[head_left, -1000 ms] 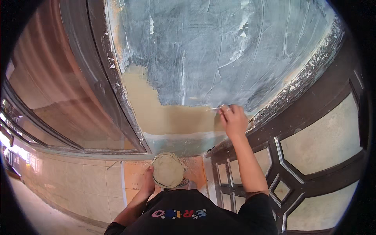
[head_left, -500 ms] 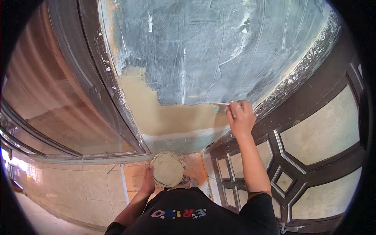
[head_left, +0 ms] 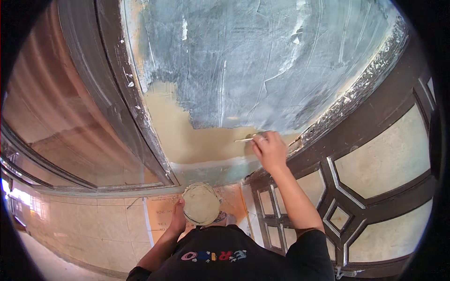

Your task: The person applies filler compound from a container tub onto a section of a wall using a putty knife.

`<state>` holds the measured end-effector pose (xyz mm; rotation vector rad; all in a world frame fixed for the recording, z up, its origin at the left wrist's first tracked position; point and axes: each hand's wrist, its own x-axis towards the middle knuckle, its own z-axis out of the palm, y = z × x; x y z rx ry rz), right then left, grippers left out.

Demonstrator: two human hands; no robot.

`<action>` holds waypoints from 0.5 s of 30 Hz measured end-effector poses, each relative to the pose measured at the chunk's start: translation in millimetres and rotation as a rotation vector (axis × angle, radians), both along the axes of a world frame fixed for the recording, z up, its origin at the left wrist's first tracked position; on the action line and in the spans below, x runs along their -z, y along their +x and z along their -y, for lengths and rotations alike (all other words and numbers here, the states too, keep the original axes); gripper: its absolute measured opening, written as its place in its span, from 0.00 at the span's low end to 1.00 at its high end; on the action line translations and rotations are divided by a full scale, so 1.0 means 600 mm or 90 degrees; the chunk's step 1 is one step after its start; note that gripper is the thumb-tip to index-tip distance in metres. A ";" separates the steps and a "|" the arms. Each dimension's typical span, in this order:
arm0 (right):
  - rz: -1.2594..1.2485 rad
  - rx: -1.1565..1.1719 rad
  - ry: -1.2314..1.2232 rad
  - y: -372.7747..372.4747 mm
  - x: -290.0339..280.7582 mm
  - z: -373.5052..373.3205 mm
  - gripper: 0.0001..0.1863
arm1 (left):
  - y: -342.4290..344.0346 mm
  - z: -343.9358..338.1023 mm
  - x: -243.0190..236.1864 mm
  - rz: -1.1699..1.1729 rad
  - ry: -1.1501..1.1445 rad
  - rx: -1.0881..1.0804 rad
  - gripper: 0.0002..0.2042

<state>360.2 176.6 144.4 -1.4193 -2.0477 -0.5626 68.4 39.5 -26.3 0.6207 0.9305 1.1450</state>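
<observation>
My right hand [head_left: 271, 151] is closed around a putty knife [head_left: 243, 140], seen nearly edge-on against the wall. Under the blade lies a smooth beige band of putty [head_left: 206, 143] on the lower wall, reaching higher up at its left end. Above it the wall [head_left: 225, 61] is grey-blue, streaked with pale ridges and scrape marks. Down by my body, my left hand [head_left: 178, 218] grips the left side of a round tub [head_left: 201, 204] filled with beige putty. Its fingers are partly hidden by the tub.
Dark window framing [head_left: 136, 117] with glass borders the wall on the left. To the right stands a dark panelled door [head_left: 375, 129], its nearby frame edge spotted with white flecks. An orange printed sheet [head_left: 161, 213] lies on the tiled floor [head_left: 108, 220].
My right hand and the putty knife have moved left and slightly down across the putty. Beige now covers more of the wall toward the right frame. My left hand holds the tub almost still.
</observation>
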 end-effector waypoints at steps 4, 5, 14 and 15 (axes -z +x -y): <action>0.036 -0.005 0.023 -0.010 -0.024 -0.012 0.10 | 0.004 -0.002 -0.004 -0.002 -0.024 -0.009 0.24; -0.011 0.013 0.079 -0.011 -0.040 -0.017 0.11 | 0.002 -0.001 -0.003 -0.007 -0.025 -0.016 0.24; 0.069 -0.065 0.015 -0.067 -0.022 -0.004 0.11 | 0.006 0.003 -0.002 -0.025 -0.066 -0.021 0.24; 0.053 -0.039 0.008 -0.060 -0.033 -0.009 0.11 | 0.008 0.003 -0.005 -0.040 -0.093 -0.034 0.24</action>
